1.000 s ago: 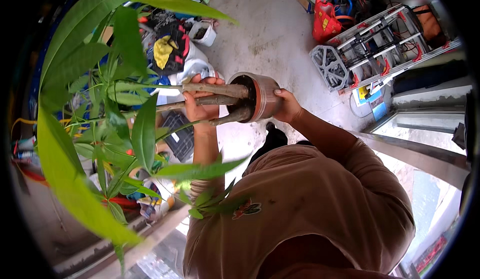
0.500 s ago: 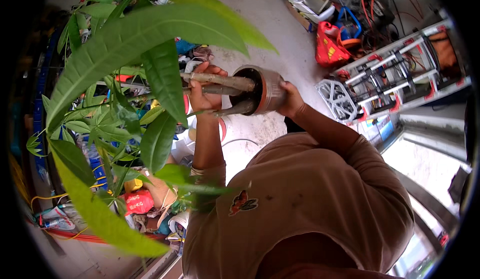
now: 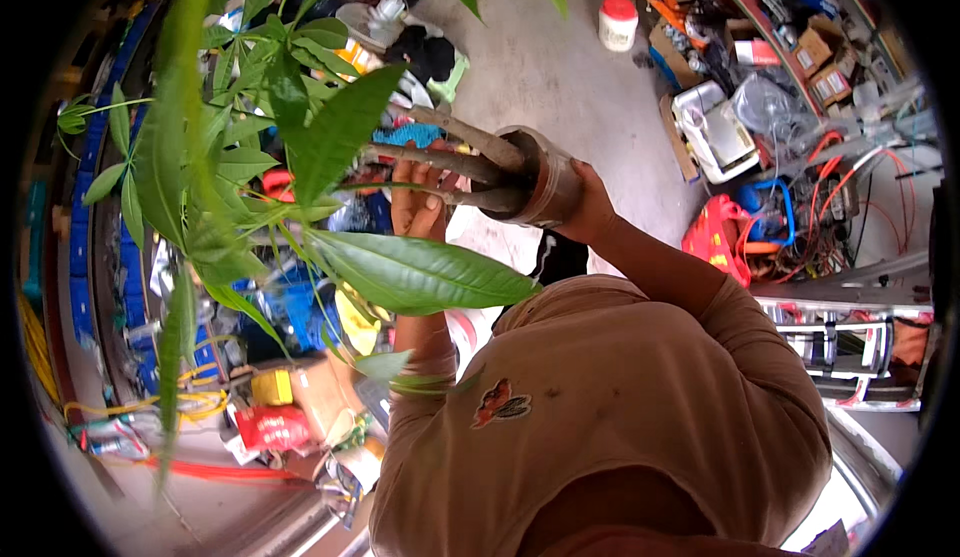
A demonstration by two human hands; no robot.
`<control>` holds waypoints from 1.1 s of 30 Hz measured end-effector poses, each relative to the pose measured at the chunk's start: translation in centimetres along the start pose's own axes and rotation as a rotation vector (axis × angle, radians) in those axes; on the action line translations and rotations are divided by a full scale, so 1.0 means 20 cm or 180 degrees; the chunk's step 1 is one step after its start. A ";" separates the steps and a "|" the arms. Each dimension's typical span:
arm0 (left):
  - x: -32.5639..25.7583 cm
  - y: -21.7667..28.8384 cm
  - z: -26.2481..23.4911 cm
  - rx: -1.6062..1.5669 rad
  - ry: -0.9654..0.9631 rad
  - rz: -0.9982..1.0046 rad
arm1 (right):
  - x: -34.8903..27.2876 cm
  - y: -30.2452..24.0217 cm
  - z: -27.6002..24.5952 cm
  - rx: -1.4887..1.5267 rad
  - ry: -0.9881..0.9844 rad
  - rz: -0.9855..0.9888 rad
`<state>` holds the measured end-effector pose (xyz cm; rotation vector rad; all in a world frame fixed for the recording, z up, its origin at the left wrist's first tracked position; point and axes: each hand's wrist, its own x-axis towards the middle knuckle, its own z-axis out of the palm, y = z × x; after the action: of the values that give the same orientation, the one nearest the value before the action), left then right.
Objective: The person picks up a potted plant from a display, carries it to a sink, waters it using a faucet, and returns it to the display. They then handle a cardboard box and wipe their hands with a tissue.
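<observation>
A leafy potted plant lies sideways in front of me, its brown pot turned with the mouth to the left. Several thick stems run out leftward to long green leaves. My right hand is closed on the pot's base and side. My left hand is at the stems, its fingers curled about them, partly hidden behind stems and leaves.
On the left, clutter includes a yellow box, a red packet and blue bins. A white tub with a red lid stands on the floor ahead. At right lie a red bag, cables and a folded metal ladder.
My view has turned, bringing the red-lidded tub and shelves into sight at upper right. The plant's leaves have swung, and my left hand's fingers sit lower along the stems.
</observation>
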<state>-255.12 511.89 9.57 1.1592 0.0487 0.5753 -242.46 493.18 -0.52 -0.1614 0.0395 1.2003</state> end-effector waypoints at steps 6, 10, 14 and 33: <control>1.36 -0.14 -0.32 -0.0179 -0.0561 -0.0222 | 0.99 -0.71 0.13 -0.0002 0.0256 -0.0228; 2.23 -0.39 -0.41 -0.0727 -0.0741 -0.0293 | 1.55 -1.23 0.19 0.0085 0.0347 -0.0386; 3.12 -0.69 -0.44 -0.0702 -0.0655 -0.0124 | 2.15 -1.77 0.13 0.0255 0.0315 -0.0438; 6.77 -1.40 -1.15 -0.0837 0.0546 0.0190 | 5.41 -4.09 0.31 -0.0304 0.0293 0.0254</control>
<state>-135.59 584.99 9.86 0.8567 0.0829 0.7110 -127.43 565.31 1.49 -0.3011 0.0697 1.2747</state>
